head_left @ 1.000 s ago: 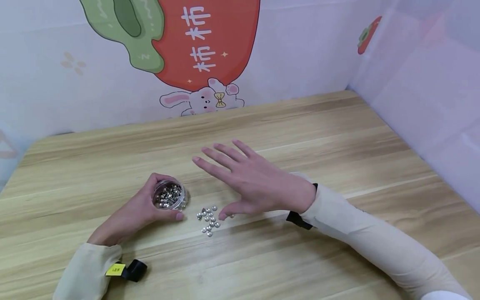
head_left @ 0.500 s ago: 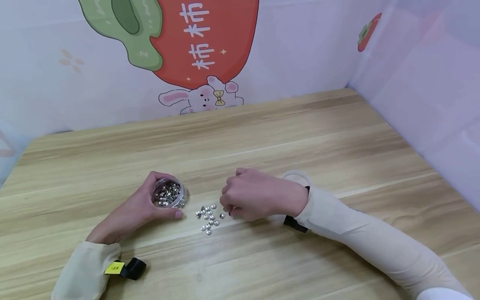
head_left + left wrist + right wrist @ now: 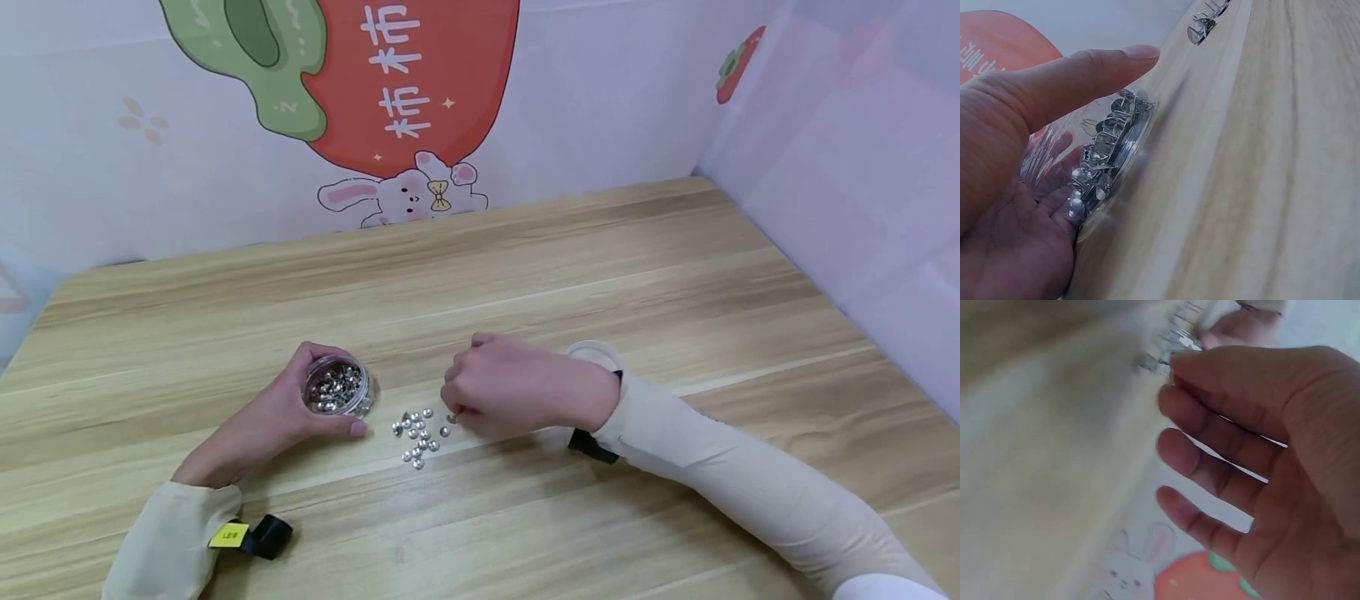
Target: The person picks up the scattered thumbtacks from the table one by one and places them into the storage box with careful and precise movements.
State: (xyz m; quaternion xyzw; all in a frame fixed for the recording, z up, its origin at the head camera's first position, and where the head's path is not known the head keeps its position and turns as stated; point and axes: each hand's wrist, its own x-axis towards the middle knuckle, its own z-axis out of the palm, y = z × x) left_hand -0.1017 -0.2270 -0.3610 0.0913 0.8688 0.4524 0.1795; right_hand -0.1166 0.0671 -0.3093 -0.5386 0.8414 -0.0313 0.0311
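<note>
My left hand (image 3: 281,417) grips a small clear plastic jar (image 3: 366,400), its fingers round the far side and its thumb along the near side. Silver thumbtacks (image 3: 336,390) lie inside the jar, which stands on the table. To its right is a loose group of more thumbtacks (image 3: 420,435). At the right edge of that group, my right hand (image 3: 510,387) is low over the table with fingers curled. In the right wrist view, its thumb (image 3: 1200,367) and index finger meet at what looks like a thumbtack; most of that is hidden.
A clear round lid (image 3: 595,353) lies behind my right wrist, partly covered by it. The wood-grain table (image 3: 525,517) meets a printed cloth wall (image 3: 600,100) at the back and right. Black camera straps (image 3: 267,537) hang at the wrists.
My right hand was spread flat over the right side of the loose thumbtacks. It has since drawn back slightly and curled its fingers down to the table. The left hand and jar have stayed put.
</note>
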